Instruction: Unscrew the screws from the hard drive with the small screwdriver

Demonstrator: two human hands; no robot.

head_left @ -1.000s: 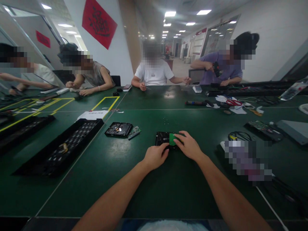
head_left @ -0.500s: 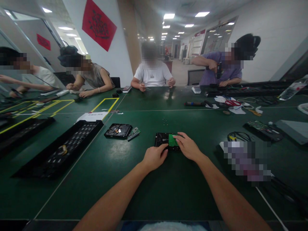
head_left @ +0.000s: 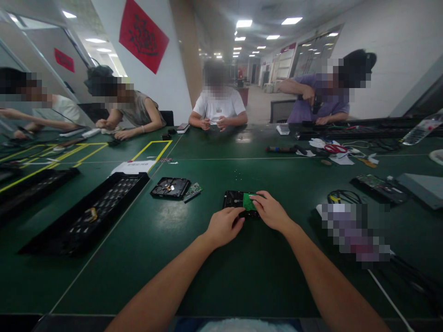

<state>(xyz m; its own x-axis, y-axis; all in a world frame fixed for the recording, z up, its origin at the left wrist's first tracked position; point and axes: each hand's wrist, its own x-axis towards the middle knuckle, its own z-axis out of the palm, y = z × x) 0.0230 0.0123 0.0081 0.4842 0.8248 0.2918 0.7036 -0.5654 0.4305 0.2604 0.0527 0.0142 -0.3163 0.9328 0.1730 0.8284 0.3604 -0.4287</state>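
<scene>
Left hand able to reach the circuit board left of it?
Probably yes: nothing tall stands on the green tabletop between the left hand and the circuit board, though that hand is at the green-patched drive.

It looked like an office used as an electronics workshop: people sat along a broad green table, which carried a black device with a green panel, a loose circuit board and red-handled scissors, while ceiling lights lined the corridor beyond.

The right hand partly hides the black drive; near the desk's far edge, a bottle is cropped.
</scene>
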